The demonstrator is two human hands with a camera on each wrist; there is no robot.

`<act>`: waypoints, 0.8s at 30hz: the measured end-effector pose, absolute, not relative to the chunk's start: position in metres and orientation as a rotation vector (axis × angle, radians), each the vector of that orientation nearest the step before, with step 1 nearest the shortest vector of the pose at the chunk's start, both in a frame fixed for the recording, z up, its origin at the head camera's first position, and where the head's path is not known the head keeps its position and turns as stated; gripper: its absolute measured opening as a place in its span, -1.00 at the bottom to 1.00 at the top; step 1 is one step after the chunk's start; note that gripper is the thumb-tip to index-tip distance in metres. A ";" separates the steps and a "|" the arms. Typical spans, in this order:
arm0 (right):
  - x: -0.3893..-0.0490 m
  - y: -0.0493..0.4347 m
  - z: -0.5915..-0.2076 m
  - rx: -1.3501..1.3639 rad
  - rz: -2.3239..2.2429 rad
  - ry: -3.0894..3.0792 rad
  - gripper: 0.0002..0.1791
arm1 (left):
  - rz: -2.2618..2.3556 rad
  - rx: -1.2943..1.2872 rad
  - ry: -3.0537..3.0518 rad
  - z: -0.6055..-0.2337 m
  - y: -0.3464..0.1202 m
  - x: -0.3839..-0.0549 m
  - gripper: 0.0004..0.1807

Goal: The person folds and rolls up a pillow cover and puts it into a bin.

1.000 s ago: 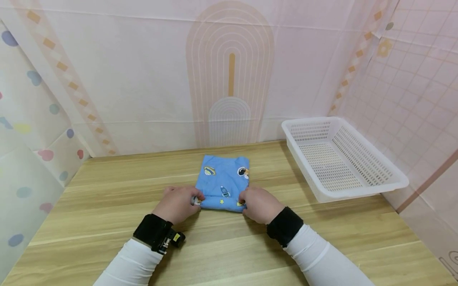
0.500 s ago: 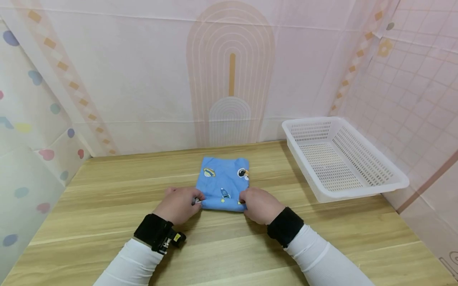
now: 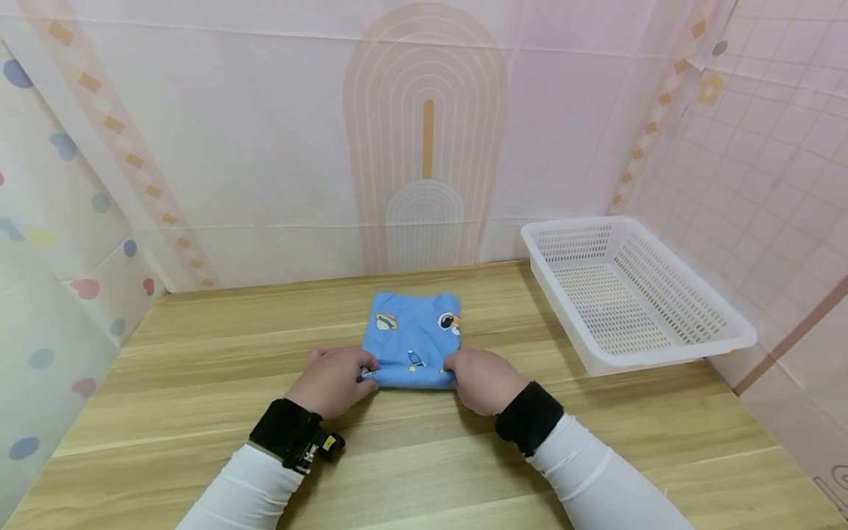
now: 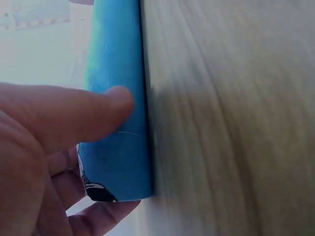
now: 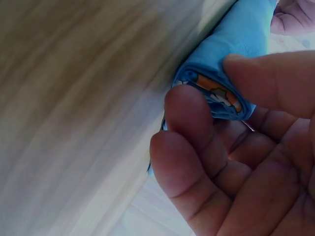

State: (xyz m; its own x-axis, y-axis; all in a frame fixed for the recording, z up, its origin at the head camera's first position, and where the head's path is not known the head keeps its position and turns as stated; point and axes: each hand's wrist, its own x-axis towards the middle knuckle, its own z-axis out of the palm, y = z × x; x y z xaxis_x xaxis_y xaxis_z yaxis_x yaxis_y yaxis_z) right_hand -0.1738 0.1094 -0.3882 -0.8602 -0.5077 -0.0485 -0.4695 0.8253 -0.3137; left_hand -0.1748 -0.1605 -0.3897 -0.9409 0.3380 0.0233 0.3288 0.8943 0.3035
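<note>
A blue cloth (image 3: 411, 331) printed with a rocket, a planet and an astronaut lies flat on the wooden table, its near edge turned into a thick roll. My left hand (image 3: 336, 381) grips the left end of that roll; in the left wrist view the thumb (image 4: 110, 110) presses on the rolled cloth (image 4: 115, 59) with fingers behind it. At the opposite end my right hand (image 3: 486, 379) pinches the roll. The right wrist view shows the roll's layered end (image 5: 211, 91) between thumb and curled fingers.
A white perforated plastic basket (image 3: 596, 361) stands at the back right of the wooden table (image 3: 232, 346). Behind the table hangs a pale patterned backdrop (image 3: 278, 147), with more printed sheets at the left and right sides.
The roll at the near edge has turned slightly away from me, its top reaching closer to the rocket print. Both hands keep their hold at the two ends, almost in place.
</note>
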 end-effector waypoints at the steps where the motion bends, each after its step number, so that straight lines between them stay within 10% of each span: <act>1: -0.174 0.109 -0.388 -0.774 -0.443 2.877 -0.82 | 0.473 0.536 3.031 -0.390 -0.160 -0.174 -0.82; 24: -0.174 0.110 -0.390 -0.792 -0.487 2.882 -0.89 | 0.423 0.554 3.047 -0.391 -0.160 -0.174 -0.83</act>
State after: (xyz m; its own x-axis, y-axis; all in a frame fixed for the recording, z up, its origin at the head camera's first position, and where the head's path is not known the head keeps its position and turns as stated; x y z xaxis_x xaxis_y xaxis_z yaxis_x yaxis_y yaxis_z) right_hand -0.1741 0.1104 -0.3896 -0.8574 -0.5141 -0.0236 -0.4778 0.8122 -0.3347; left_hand -0.1737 -0.1599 -0.3906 -0.9371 0.3476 0.0325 0.3433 0.9006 0.2665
